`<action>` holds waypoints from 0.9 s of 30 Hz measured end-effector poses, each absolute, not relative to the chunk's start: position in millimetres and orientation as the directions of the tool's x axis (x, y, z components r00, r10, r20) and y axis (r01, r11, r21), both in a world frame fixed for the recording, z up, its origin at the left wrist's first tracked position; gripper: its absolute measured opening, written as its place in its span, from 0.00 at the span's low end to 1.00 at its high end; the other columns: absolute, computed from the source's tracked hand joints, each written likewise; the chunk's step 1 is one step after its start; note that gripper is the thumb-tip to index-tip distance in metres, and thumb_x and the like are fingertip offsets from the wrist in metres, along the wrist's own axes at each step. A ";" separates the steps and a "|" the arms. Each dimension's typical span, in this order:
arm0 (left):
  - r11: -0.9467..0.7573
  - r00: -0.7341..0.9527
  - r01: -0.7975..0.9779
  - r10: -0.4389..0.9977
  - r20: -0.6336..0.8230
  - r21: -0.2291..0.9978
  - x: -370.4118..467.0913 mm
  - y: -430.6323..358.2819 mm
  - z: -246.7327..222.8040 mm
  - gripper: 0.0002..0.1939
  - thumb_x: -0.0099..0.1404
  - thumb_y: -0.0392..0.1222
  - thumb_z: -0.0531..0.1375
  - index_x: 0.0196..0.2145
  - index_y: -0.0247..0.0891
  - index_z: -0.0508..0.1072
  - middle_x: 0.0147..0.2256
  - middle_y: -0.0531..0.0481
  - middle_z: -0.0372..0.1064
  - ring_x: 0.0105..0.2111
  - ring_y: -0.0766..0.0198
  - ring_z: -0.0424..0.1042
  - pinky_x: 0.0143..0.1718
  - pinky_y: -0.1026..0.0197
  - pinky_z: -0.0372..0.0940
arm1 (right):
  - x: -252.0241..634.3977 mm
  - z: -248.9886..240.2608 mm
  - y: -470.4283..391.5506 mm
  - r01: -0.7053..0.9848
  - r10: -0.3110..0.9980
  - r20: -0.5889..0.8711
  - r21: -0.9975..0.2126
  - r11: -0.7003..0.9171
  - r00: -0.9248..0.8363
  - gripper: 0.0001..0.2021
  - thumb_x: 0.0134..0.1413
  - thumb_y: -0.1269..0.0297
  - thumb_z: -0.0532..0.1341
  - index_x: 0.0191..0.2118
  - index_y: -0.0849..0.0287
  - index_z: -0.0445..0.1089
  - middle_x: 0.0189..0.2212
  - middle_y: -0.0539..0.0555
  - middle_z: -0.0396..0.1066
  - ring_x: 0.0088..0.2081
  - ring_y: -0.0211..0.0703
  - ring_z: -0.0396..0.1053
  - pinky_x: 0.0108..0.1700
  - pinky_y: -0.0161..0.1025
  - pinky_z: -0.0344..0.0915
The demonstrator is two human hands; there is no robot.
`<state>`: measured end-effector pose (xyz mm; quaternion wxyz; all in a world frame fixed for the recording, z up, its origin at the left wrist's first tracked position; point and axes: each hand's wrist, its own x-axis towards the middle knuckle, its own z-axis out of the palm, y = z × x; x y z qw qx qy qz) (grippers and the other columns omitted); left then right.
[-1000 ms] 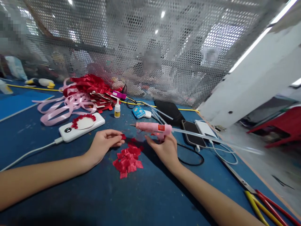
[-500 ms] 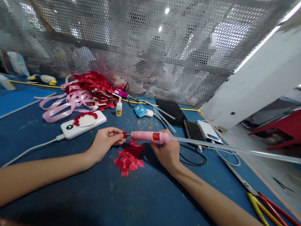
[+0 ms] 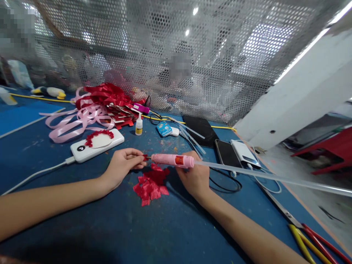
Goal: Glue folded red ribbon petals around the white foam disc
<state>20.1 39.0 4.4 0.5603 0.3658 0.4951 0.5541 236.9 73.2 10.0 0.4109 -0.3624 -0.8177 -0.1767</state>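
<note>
Red scrap point(image 3: 145, 156) lies between the left fingers point(image 3: 136, 160), apparently pinched.

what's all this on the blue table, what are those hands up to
The left hand pinches a small red ribbon piece, and the right hand holds a pink glue gun with its tip at that piece. A long clear glue stick sticks out of the gun's back. More red pieces lie in a loose pile between the hands. Off to the left, a white disc partly edged in red rests on a white power bank.
</note>
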 end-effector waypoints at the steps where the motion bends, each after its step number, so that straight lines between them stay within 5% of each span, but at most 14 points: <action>1: 0.119 -0.105 -0.258 0.983 -0.150 0.959 20.1 39.0 4.4 0.10 0.49 0.38 0.66 0.29 0.31 0.72 0.21 0.49 0.75 0.22 0.71 0.74 0.26 0.73 0.68 | 237.0 9.7 73.3 0.737 0.448 0.799 -0.009 0.676 -0.402 0.05 0.55 0.67 0.53 0.30 0.59 0.64 0.25 0.52 0.68 0.26 0.41 0.66 0.27 0.35 0.58; 27: 0.123 -0.117 -0.250 0.981 -0.156 0.960 20.5 38.4 5.5 0.11 0.47 0.39 0.67 0.28 0.32 0.72 0.22 0.48 0.75 0.23 0.68 0.74 0.27 0.70 0.68 | 239.3 7.9 72.8 0.754 0.525 0.752 -0.056 0.654 -0.399 0.04 0.54 0.68 0.53 0.31 0.58 0.65 0.26 0.52 0.68 0.27 0.42 0.66 0.28 0.36 0.59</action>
